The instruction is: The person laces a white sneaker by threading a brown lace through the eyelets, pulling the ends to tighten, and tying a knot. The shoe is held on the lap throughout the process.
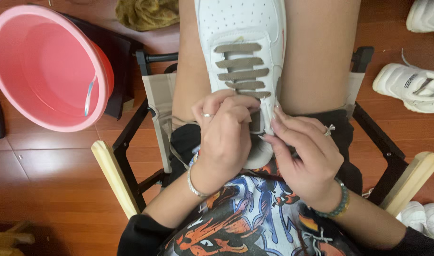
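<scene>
A pink basin point(46, 66) stands on the wooden floor point(51, 175) at far left, beside the folding chair point(113, 173). On the person's lap lies a white sneaker point(243, 28), toe pointing away, threaded with a grey lace point(240, 74). The left hand point(225, 135) is curled narrow, pinching the lace near the tongue. The right hand point(304, 154) pinches the shoe's upper eyelet edge. Another white sneaker point(413, 87) lies at far right.

shoes 4 point(243, 42) | basins 1 point(18, 61) | chairs 1 point(115, 178) | hands 2 point(224, 135)
</scene>
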